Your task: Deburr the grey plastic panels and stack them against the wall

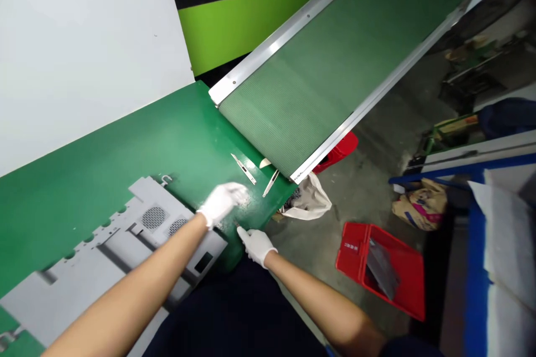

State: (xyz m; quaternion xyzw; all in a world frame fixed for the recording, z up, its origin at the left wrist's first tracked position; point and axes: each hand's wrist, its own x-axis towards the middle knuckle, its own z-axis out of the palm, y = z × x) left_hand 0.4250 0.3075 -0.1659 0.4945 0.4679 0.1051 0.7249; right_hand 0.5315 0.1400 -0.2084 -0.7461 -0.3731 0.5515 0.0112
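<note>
White-gloved left hand point(221, 204) (fingers blurred, unclear) is near grey panel point(125, 234); right hand point(257, 245) pinches something small point(237, 223).

A belt point(347, 61) slants toward 1 o'clock, a white board point(84, 50) fills 10, and a lime strip point(247, 22) crosses 12. At 4, a red bin point(408, 276) holds a grey plate point(382, 268); a patterned bag point(421, 204) lies at 3.

Factory workshop — green conveyor belt point(326, 72), green workbench point(125, 145), red bin point(406, 279) on floor
</note>
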